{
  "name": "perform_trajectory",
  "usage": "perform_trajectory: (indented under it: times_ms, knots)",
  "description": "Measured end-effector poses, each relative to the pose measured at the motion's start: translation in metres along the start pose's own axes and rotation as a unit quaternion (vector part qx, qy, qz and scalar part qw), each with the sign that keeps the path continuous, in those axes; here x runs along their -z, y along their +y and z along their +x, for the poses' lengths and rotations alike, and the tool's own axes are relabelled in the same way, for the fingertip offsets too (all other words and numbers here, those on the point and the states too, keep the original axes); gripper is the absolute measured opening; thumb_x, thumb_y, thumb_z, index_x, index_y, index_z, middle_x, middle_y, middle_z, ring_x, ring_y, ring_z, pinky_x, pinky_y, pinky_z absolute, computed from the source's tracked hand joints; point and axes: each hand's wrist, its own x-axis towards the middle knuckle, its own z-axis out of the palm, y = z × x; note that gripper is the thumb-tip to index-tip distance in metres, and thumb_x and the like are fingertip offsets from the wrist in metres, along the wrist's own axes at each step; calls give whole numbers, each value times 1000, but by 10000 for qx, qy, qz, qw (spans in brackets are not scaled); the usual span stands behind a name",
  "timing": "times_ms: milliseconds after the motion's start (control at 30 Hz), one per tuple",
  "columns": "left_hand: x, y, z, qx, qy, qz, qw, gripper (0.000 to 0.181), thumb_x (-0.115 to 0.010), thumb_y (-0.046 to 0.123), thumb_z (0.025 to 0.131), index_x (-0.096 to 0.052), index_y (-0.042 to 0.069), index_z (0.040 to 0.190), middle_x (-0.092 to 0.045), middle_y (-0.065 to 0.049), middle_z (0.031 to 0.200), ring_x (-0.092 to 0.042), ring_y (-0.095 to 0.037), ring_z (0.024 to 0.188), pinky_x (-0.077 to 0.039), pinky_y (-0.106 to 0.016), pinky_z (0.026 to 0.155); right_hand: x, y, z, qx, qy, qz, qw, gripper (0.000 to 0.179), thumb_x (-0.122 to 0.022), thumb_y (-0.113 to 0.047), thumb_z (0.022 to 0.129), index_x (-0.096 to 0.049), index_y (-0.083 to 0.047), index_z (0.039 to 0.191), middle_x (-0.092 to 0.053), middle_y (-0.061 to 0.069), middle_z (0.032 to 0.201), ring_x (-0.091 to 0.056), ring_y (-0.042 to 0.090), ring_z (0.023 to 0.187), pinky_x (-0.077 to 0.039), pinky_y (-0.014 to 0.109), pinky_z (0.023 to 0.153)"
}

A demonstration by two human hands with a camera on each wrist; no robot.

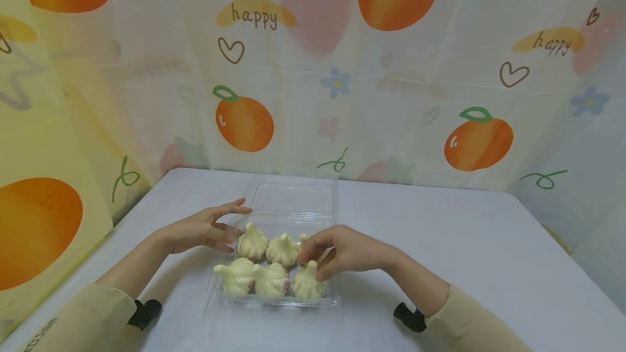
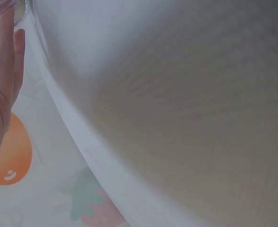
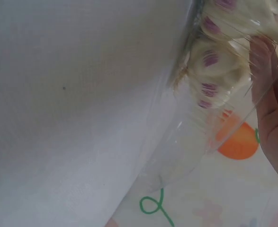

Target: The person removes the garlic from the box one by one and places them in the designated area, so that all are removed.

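Note:
A clear plastic box (image 1: pixel 274 301) stands on the table with its lid (image 1: pixel 293 197) folded back. In it several pale garlic bulbs sit in two rows, their stems up or tilted. My right hand (image 1: pixel 354 249) reaches in from the right, thumb and finger pinching the stem of the front right garlic bulb (image 1: pixel 309 285). It partly hides the back right bulb (image 1: pixel 303 238). My left hand (image 1: pixel 198 228) is at the box's left side, fingers extended, fingertips right at the rim beside the back left bulb (image 1: pixel 252 243). In the right wrist view, purple-marked bulbs (image 3: pixel 210 59) show through the plastic wall.
A white cloth covers the table (image 1: pixel 440 232), which reaches out on both sides of the box. Behind it hangs a curtain (image 1: pixel 401 80) printed with oranges. Yellow curtain fabric (image 1: pixel 44 140) borders the left edge. Black straps (image 1: pixel 409 318) sit at both wrists.

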Motion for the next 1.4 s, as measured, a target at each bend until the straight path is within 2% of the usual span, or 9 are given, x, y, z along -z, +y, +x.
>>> perform_trajectory:
  times_ms: [267,633,800,1100,1400]
  knots:
    - [-1,1,0,3,18,-32,10000,74,-64,11,93,-25,7,156,12,-4,169,-55,-17,132,-58,-36,94,-2,3,2,-44,86,-148,9998,29,-75,4,80,-73,-5,108,-72,11,114,-66,6,99,-60,25,84]
    - [1,-1,1,-25,-52,-67,10000,75,-63,10,93,-24,8,156,12,-4,169,-55,-14,129,-58,-37,95,-2,1,1,-82,189,-356,9992,25,-77,-2,81,-75,-12,103,-74,4,108,-65,5,95,-59,24,85]
    - [1,-1,0,-76,-86,-109,9999,76,-63,10,93,-23,5,156,14,-7,168,-56,-14,129,-58,-36,95,-1,0,1,-70,211,-490,9986,23,-78,-4,80,-76,-14,101,-75,1,107,-65,5,93,-59,22,85]
    - [1,-4,2,-21,-69,-128,9999,76,-63,10,93,-22,7,157,13,-5,168,-57,-12,127,-58,-35,94,2,-3,1,-118,341,-765,9964,23,-80,-9,79,-77,-18,100,-75,-6,107,-66,5,94,-59,21,81]
    - [2,-5,1,17,-40,-52,10000,73,-62,10,93,-25,10,157,12,-5,169,-55,-15,130,-58,-36,94,7,-8,-1,89,400,-732,9965,23,-80,-12,79,-76,-19,100,-76,-3,106,-67,6,97,-60,23,81]
